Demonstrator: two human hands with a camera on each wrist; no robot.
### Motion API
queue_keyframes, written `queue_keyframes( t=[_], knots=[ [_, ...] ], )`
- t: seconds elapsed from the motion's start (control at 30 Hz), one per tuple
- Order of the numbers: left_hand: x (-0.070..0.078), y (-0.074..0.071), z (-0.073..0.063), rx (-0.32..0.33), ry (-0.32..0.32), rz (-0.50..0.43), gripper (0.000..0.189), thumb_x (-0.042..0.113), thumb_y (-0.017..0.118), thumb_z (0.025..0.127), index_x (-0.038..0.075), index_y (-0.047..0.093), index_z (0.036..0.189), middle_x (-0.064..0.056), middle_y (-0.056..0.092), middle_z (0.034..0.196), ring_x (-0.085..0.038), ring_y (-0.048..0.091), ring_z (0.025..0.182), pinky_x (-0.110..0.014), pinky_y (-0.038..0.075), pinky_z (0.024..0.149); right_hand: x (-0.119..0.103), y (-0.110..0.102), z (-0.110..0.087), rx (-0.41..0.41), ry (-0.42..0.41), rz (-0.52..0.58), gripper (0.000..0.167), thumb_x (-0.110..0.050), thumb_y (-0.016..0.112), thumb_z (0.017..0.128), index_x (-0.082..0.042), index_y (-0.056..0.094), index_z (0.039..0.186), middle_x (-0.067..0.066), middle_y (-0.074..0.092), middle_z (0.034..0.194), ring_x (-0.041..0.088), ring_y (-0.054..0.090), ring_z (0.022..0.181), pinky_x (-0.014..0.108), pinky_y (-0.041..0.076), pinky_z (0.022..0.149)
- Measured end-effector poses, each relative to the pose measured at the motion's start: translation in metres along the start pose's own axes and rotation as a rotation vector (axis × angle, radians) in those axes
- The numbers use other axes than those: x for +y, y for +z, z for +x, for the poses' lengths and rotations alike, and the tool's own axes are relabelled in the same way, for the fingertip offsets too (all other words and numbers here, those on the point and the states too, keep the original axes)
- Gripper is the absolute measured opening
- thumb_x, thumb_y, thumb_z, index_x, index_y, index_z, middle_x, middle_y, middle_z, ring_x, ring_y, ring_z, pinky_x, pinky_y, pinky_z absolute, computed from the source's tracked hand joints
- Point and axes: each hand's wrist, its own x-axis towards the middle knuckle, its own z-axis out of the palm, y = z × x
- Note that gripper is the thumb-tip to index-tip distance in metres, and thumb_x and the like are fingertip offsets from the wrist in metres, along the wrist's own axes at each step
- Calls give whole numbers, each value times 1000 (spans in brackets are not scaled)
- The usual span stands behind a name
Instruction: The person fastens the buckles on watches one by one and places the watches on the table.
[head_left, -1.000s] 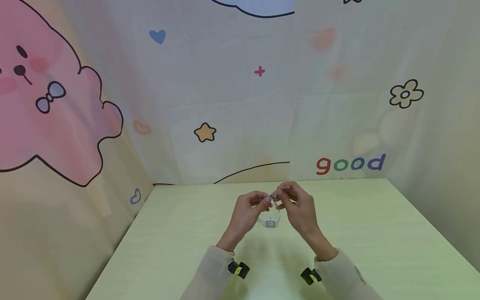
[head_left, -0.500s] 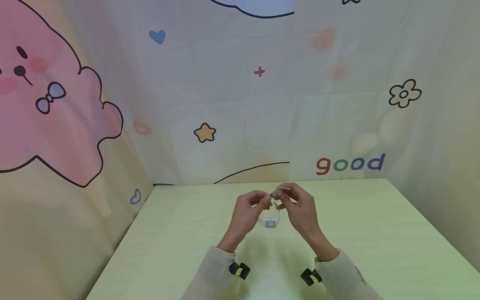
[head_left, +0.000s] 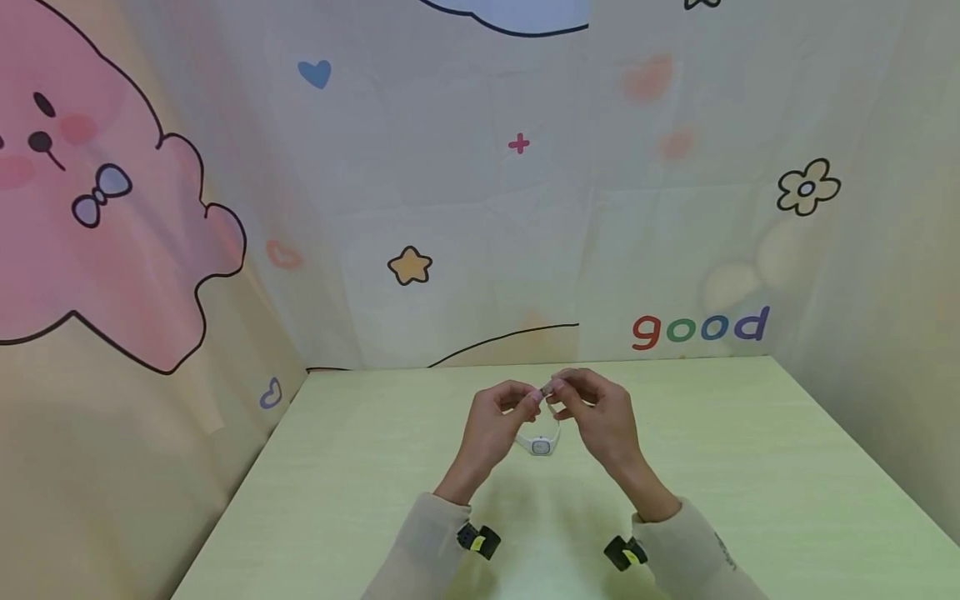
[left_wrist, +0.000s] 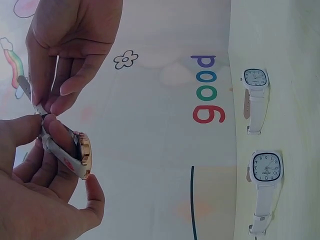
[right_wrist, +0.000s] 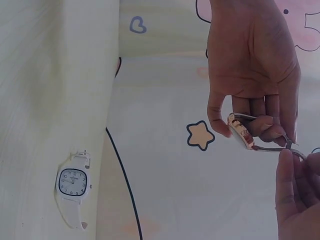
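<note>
Both hands hold a watch with a rose-gold case point(right_wrist: 241, 131) and a pale strap in mid-air, seen best in the wrist views. My left hand point(head_left: 491, 421) has its fingers curled round the case end and pinches the strap near the buckle between thumb and fingers. My right hand point(head_left: 606, 417) pinches the strap point(left_wrist: 26, 87) close by, with its tail sticking out past the fingers. The two hands' fingertips meet at that spot. In the head view, fingers hide most of the held watch.
A white watch point(head_left: 540, 447) with a square face stands on the table point(head_left: 360, 483) just below the hands. The left wrist view shows another white watch point(left_wrist: 255, 78) farther right. A printed curtain point(head_left: 480, 192) hangs behind.
Both hands stay in nearly the same place. My right hand has shifted slightly down and right, and its fingers now cover more of the strap's tail.
</note>
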Motion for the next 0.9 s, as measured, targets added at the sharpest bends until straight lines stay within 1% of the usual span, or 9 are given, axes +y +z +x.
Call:
queue_keyframes(
  t=[0.1, 0.33, 0.47, 0.5, 0.63, 0.7, 0.73, 0.77, 0.9],
  knots=[
    [0, 1, 0, 0, 0, 1, 23, 27, 66, 95, 6, 72, 101, -13, 72, 96, -10, 65, 79, -27, 55, 79, 0, 0, 0, -5, 7, 15, 17, -10, 65, 94, 0, 68, 108, 17, 71, 97, 4, 68, 80, 24, 59, 66],
    [-1, 2, 1, 4, -16, -18, 23, 27, 66, 94, 5, 72, 100, -15, 72, 95, -10, 66, 77, -34, 58, 82, 2, -1, 0, -4, 12, 14, 17, -10, 66, 94, -1, 69, 107, 18, 71, 97, 7, 69, 81, 24, 59, 66],
    [0, 2, 0, 6, -15, -18, 23, 26, 66, 94, 5, 72, 101, -14, 73, 96, -11, 67, 78, -32, 57, 81, 1, -2, 1, -2, 11, 10, 16, -11, 67, 93, -1, 70, 106, 16, 72, 97, 6, 69, 81, 24, 59, 66],
    [5, 2, -1, 6, -15, -15, 23, 25, 66, 95, 4, 72, 101, -15, 72, 96, -13, 68, 79, -33, 58, 82, 1, -2, 1, -3, 9, 11, 16, -11, 67, 93, -2, 70, 106, 16, 72, 97, 5, 69, 81, 24, 59, 66],
    [4, 2, 0, 6, -17, -8, 22, 24, 66, 95, 4, 72, 102, -17, 72, 96, -13, 67, 79, -34, 57, 81, 1, -3, 1, -6, 8, 4, 17, -13, 68, 93, -2, 71, 105, 15, 73, 99, 5, 69, 81, 24, 59, 66],
    [4, 2, 0, 7, -23, -3, 21, 24, 65, 95, 5, 72, 101, -15, 72, 95, -12, 66, 78, -33, 57, 80, 1, -3, 0, -9, 16, -1, 17, -14, 69, 92, -3, 71, 105, 15, 73, 99, 6, 69, 81, 24, 59, 66],
    [0, 2, 2, 8, -23, -4, 21, 26, 66, 95, 6, 72, 101, -13, 72, 94, -10, 66, 77, -31, 56, 80, 1, -3, 0, -10, 18, -6, 17, -14, 69, 92, -3, 71, 105, 15, 73, 100, 7, 70, 81, 24, 59, 66],
    [0, 2, 2, 9, -23, 1, 21, 27, 66, 95, 7, 72, 100, -11, 72, 93, -10, 66, 77, -32, 56, 80, 1, -2, 0, -12, 20, -9, 18, -15, 69, 92, -3, 71, 105, 15, 73, 100, 9, 70, 82, 24, 59, 66],
    [0, 3, 2, 11, -31, 5, 21, 27, 66, 95, 8, 72, 99, -8, 72, 91, -9, 65, 76, -28, 55, 78, 1, -2, 0, -15, 24, -10, 17, -15, 70, 92, -3, 72, 104, 15, 73, 99, 19, 71, 84, 23, 59, 67]
  ],
)
